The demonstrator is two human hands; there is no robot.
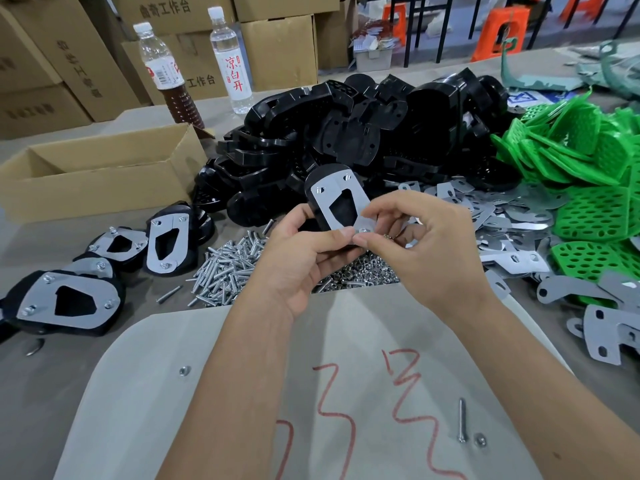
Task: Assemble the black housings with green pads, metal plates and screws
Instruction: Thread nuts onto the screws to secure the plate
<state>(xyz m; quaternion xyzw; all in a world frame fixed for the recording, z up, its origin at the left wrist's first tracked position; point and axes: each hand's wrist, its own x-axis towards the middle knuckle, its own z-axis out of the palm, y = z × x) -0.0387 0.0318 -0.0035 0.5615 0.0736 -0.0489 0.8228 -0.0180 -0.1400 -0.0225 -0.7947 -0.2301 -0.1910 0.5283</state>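
Cardboard boxes (86, 57) back the grey surface (52, 382), where black housings (346, 133), green pads (581, 161), metal plates (512, 220) and screws (228, 265) lie in heaps. I hold a plated housing (334, 197) above the screws, my left hand (301, 258) gripping its lower edge, my right hand (426, 247) pinching a nut (362, 231) at its bottom hole.

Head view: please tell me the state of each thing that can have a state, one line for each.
Held housing: gripped in left hand, metal plates on.
Right hand: fingertips pinching at the plate's near end.
Cardboard box: open.
Tea bottle: capped, upright, partly full.
Water bottle: capped, upright.
Finished housings: plated, lying flat.
Lone screw: loose.
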